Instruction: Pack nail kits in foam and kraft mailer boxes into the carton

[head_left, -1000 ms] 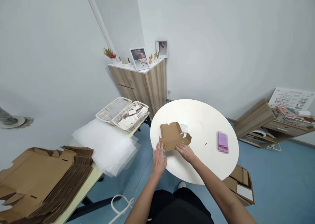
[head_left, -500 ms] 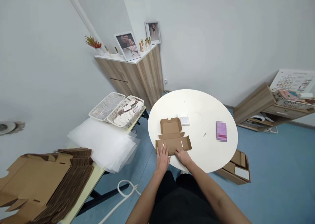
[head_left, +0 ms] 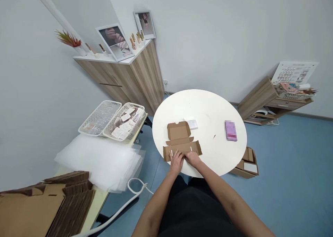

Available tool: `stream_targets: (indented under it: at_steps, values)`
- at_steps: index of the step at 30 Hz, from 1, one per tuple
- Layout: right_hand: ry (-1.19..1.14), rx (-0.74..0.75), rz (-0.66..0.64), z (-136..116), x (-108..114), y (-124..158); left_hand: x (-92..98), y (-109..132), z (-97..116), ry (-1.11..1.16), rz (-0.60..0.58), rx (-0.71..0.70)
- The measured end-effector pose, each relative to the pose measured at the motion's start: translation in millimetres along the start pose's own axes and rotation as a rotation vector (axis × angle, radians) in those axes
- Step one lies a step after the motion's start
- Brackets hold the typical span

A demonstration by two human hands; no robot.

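Note:
An unfolded brown cardboard box (head_left: 179, 131) lies on the white round table (head_left: 208, 107), its flaps spread and two slots showing in the near panel. My left hand (head_left: 176, 161) rests on the near edge of that panel, fingers stretched out and slightly apart. Close beside it, my right hand (head_left: 193, 158) is closed, its curled fingers at the same edge of the cardboard; the fingertips are partly hidden. Behind the box sits a small white stack (head_left: 192, 124), and a purple item with a pixelated surface (head_left: 230, 130) lies at the table's right.
To the left, a side table holds stacked flat cardboard boxes (head_left: 31, 209), white translucent sheets (head_left: 101, 159) and two white baskets (head_left: 125, 122). A wooden cabinet (head_left: 145, 70) stands behind. An open carton (head_left: 246, 174) is on the floor at right. A white hose (head_left: 132, 197) loops nearby.
My left hand has slid right along the near edge, closer to my right hand, and its fingers are less spread. The right fingers have curled more. The camera view has shifted.

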State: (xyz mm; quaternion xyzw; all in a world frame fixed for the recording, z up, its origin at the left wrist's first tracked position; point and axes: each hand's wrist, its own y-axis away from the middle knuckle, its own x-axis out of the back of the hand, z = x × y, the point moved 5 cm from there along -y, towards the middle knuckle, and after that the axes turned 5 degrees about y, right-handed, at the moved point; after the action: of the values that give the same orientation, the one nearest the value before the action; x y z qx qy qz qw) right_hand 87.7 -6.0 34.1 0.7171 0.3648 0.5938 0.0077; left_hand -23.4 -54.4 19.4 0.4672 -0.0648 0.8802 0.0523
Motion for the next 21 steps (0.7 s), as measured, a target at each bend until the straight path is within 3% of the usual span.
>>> stream_targets:
  at_steps: [8,12,16,21]
  values:
    - [-0.206,-0.016,-0.007,22,8,-24,-7.9,-8,-14,0.159,0.007,0.026]
    - [-0.406,-0.118,0.196,52,39,-44,-7.7,-8,-14,0.167,0.014,0.011]
    - [-0.35,-0.357,0.387,84,66,-63,-8.3,-9,-14,0.176,0.022,0.006]
    - [-0.527,-0.555,0.208,97,58,-87,-8.9,-9,-15,0.181,0.024,-0.001]
